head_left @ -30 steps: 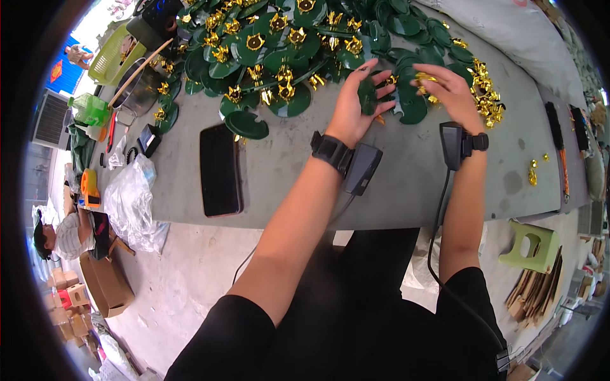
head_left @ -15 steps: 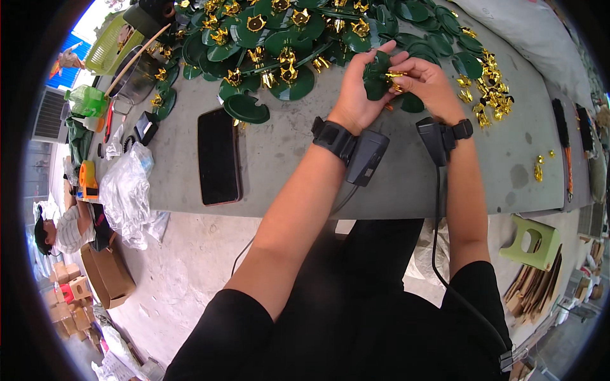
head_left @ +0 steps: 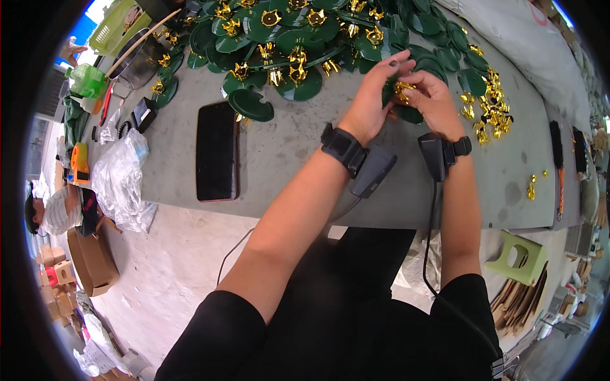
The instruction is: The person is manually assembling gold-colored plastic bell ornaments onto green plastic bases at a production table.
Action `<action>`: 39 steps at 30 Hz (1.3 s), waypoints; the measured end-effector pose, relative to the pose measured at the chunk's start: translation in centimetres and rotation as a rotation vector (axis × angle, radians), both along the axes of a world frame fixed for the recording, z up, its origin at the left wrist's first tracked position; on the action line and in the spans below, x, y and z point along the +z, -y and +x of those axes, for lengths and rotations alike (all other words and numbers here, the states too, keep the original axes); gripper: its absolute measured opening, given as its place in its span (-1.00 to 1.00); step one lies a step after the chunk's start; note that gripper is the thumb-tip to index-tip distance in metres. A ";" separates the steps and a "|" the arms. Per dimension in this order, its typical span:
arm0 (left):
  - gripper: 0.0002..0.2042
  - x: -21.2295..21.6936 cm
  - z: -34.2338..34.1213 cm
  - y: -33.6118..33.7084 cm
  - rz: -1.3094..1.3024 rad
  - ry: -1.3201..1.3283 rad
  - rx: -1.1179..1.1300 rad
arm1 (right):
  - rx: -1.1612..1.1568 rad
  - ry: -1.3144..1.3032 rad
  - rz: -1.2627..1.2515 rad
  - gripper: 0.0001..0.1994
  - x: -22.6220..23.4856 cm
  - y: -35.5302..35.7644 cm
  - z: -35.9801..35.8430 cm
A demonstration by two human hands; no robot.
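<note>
Green disc [head_left: 387, 94] — how many do you have in hand?

One, on my feed. It stands edge-up in the left hand [head_left: 370, 101], whose fingers curve round it. The right hand [head_left: 429, 105] narrows its fingertips on one gold piece [head_left: 403, 93] right beside the disc; I can't tell whether the two touch.

And around them?

I count one lower disc [head_left: 408, 115] just under the hands, one black phone [head_left: 216, 152], one green bottle [head_left: 86, 80] and one pale-green stool [head_left: 537, 257]. The disc heap [head_left: 304, 41] and the gold pile [head_left: 494, 105] — too overlapped for me to count.
</note>
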State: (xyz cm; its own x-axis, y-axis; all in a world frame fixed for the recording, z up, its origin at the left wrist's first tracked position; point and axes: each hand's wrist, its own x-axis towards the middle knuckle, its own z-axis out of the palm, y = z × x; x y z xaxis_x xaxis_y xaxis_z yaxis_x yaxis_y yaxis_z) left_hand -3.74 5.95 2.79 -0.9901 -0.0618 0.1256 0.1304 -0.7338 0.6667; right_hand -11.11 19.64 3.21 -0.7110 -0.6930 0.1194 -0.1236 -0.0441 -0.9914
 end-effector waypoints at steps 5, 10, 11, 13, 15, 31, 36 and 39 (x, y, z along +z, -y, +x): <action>-0.51 -0.1 0.0 -0.6 -0.021 -0.018 0.083 | 0.061 0.145 -0.035 -0.86 -0.1 -0.3 0.0; -0.50 0.4 0.5 -0.6 0.086 -0.049 0.054 | 0.032 0.184 -0.021 -0.85 0.5 0.2 0.6; -0.49 0.7 0.5 -0.7 0.204 0.005 0.009 | 0.011 0.184 -0.010 -0.84 0.7 0.1 0.6; -0.48 0.4 0.3 -0.6 0.279 0.004 -0.024 | 0.060 0.194 -0.002 -0.82 1.5 -0.1 0.5; -0.45 0.2 0.4 -0.7 0.398 0.077 0.010 | -0.047 0.150 0.012 -0.82 2.0 -0.6 0.2; -0.62 -1.0 -0.1 -0.5 0.254 0.237 0.067 | -0.685 -0.720 0.875 -0.68 -1.6 -11.8 -5.9; -0.68 -1.4 -0.4 -0.6 0.192 0.215 0.060 | -0.680 -0.489 0.784 -0.71 -2.5 -12.0 -6.9; -0.74 -1.6 -0.7 -1.1 -0.102 0.239 0.211 | -0.685 -0.461 0.692 -0.76 -0.7 -9.4 -5.7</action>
State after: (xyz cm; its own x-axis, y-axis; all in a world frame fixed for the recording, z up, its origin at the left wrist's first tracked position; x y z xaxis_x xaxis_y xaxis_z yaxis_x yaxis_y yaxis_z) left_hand -4.44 7.01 1.20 -0.9590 -0.2677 -0.0927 0.1035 -0.6354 0.7652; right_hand -16.81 29.08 2.49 -0.9601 -0.1846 0.2099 -0.2770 0.7292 -0.6257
